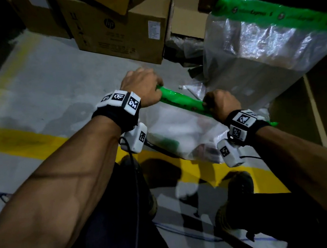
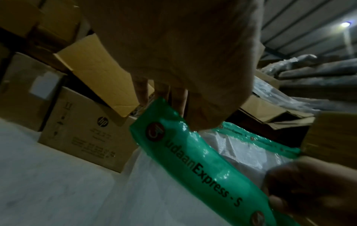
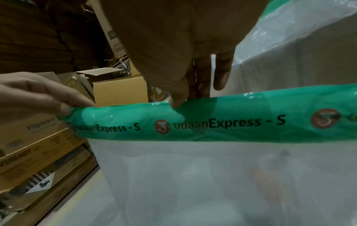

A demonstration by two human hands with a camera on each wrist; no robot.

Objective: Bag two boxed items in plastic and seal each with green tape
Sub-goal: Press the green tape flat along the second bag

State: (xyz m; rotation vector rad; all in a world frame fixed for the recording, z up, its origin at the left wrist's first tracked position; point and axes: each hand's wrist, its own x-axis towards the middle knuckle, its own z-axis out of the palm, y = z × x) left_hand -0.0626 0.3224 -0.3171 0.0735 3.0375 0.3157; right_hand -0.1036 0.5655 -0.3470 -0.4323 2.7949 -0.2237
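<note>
A clear plastic bag (image 1: 181,130) with a white boxed item inside stands on the floor in front of me. A strip of green printed tape (image 1: 182,101) runs along its folded top edge. My left hand (image 1: 155,88) pinches the far left end of that taped edge (image 2: 193,152). My right hand (image 1: 209,104) pinches the same edge further right, thumb (image 3: 177,97) in front and fingers behind. A second, larger bagged box (image 1: 262,53) stands behind to the right, with green tape (image 1: 268,13) along its top.
A brown HP carton (image 1: 121,33) and other stacked cardboard boxes (image 1: 185,16) stand behind the bags. More cartons (image 3: 38,146) line the left side. Yellow floor lines (image 1: 19,139) cross the grey concrete. My shoes (image 1: 236,193) are just below the bag.
</note>
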